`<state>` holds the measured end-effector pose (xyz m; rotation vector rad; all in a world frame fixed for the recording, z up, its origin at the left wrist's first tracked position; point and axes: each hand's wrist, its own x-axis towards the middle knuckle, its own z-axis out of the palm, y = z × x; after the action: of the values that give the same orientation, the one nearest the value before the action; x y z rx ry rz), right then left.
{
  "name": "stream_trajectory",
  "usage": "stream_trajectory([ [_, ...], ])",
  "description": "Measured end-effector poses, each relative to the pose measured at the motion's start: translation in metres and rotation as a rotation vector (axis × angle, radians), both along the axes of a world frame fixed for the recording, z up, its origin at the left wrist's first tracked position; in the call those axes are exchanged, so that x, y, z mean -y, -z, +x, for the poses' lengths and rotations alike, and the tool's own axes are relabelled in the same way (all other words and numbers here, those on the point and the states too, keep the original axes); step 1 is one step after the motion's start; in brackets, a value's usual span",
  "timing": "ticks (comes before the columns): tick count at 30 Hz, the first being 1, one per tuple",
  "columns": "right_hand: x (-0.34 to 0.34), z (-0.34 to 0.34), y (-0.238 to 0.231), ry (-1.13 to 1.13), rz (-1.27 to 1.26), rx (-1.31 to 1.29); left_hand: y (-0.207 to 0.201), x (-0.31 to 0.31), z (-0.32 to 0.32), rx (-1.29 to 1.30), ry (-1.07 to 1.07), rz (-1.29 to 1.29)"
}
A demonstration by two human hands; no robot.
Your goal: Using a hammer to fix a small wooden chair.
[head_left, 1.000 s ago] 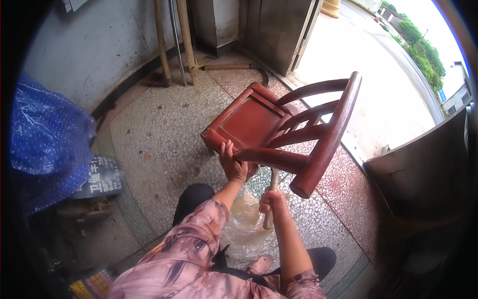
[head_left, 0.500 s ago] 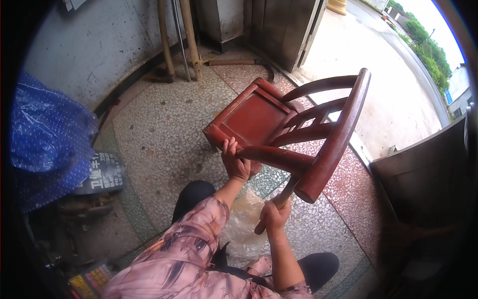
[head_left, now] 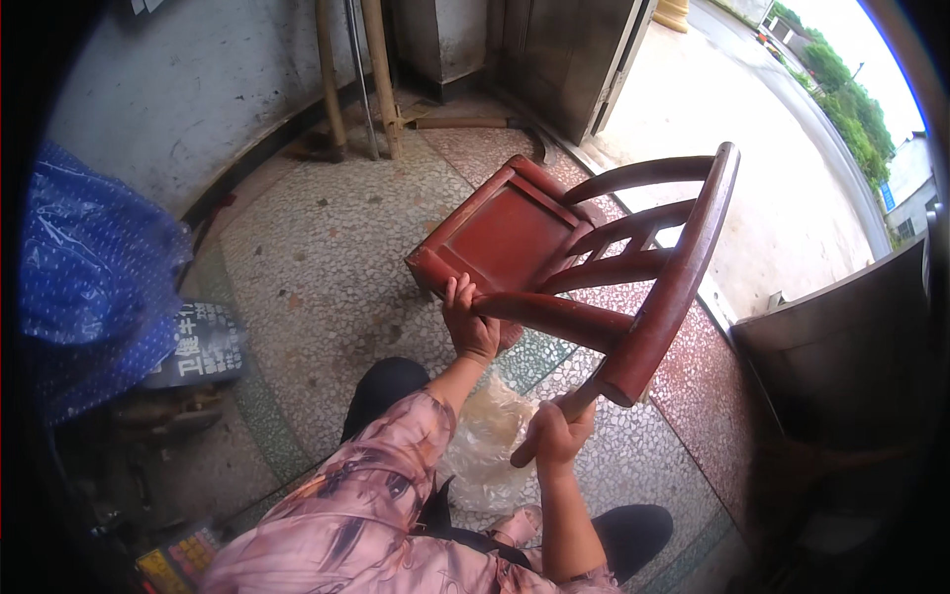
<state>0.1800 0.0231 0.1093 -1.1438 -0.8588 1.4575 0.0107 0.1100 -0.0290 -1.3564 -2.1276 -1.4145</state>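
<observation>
A dark red wooden chair (head_left: 510, 233) stands on the floor in front of me, its slatted back toward the right and its thick top rail (head_left: 677, 272) slanting nearest to me. My left hand (head_left: 471, 325) is wrapped around the chair where the back post meets the seat corner. In my right hand (head_left: 557, 434) is a wooden handle (head_left: 582, 395), gripped with closed fingers just below the rail's near end. Whatever is at the handle's far end lies hidden behind the rail. Under my hands a crumpled clear plastic bag (head_left: 492, 436) lies on the floor.
Wooden poles (head_left: 380, 79) lean against the wall, with a sickle-like tool (head_left: 465, 124) on the floor beside them. To the left hangs a blue dotted cloth (head_left: 104, 277). An open doorway leads outside at the right, near a dark panel (head_left: 841, 337).
My right hand and the handle have shifted slightly right and down. The near end of the chair's top rail has moved a little to the right. My left hand keeps its hold.
</observation>
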Motion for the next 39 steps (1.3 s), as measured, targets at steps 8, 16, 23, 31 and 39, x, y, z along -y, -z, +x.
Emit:
stream_trajectory([
  [8, -0.001, -0.017, 0.026, -0.233, -0.208, 0.098, 0.002, -0.002, 0.0, 0.005, 0.008, 0.042],
  [16, 0.002, -0.001, 0.005, 0.031, 0.102, 0.011, 0.001, 0.0, -0.002, -0.028, -0.002, -0.014],
  [23, -0.01, -0.014, 0.024, -0.319, -0.177, 0.404, 0.005, -0.002, -0.002, 0.002, 0.002, 0.022],
  [31, 0.004, -0.002, -0.005, -0.011, 0.055, 0.047, -0.003, 0.0, -0.002, -0.038, -0.003, 0.0],
  [39, -0.008, -0.019, 0.028, -0.268, -0.213, 0.298, 0.004, -0.004, 0.0, -0.005, 0.009, 0.027],
])
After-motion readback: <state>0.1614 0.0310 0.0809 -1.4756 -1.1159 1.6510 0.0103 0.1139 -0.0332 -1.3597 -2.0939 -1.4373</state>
